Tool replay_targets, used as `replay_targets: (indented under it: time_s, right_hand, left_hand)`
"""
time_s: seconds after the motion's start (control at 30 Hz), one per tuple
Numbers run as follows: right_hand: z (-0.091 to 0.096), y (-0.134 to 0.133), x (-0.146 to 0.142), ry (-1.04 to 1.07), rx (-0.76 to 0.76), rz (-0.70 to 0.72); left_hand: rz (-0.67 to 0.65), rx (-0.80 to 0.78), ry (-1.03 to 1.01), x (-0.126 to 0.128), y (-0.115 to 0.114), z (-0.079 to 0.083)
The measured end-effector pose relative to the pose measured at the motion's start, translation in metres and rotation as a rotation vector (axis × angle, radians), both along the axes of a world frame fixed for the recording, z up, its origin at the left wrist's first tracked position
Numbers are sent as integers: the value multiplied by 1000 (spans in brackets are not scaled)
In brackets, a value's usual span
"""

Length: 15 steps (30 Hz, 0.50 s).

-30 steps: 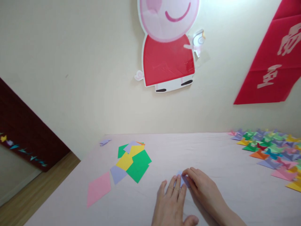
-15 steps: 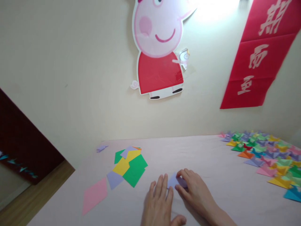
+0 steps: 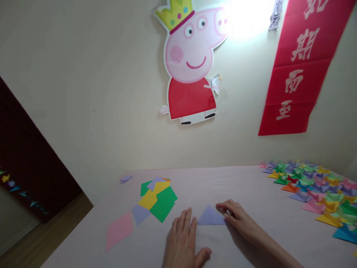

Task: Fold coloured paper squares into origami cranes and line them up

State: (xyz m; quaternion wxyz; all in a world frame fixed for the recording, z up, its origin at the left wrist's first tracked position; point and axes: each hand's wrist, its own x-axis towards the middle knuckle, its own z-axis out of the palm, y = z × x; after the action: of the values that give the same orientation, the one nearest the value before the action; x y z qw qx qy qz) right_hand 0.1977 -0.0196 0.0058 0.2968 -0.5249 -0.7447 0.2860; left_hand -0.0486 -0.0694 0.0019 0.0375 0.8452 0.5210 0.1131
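Note:
A purple sheet of paper, folded into a triangle, lies on the cloth-covered surface with its peak pointing away from me. My left hand rests flat just left of it, fingers stretched and fingertips close to the left corner. At the paper's right edge is my right hand, its index finger and thumb apart and the other fingers curled. Whether its fingertips touch the paper is hard to make out. The paper lies between both hands, its right side partly covered by the fingers.
Left of my hands lie loose paper squares: green, yellow, purple and pink. A small purple folded piece lies at the far left. Many colourful folded paper figures stand in rows at right. A wall rises behind.
My right hand has moved right, off the middle of the purple paper, uncovering its triangular shape. My left hand has shifted slightly left. The camera view has tilted upward a little.

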Motion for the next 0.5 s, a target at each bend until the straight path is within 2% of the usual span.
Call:
replay_targets:
  time_s: [0.17, 0.3, 0.4, 0.5]
  right_hand:
    - [7, 0, -20, -76, 37, -21]
    - [3, -1, -31, -101, 126, 16]
    - [4, 1, -29, -144, 196, 127]
    - [11, 0, -22, -179, 191, 200]
  left_hand:
    - [15, -38, -211, 16, 9, -6]
    - [-57, -30, -398, 25, 17, -1]
    - [-161, -71, -336, 23, 24, 3]
    - [-237, -133, -202, 18, 25, 2]
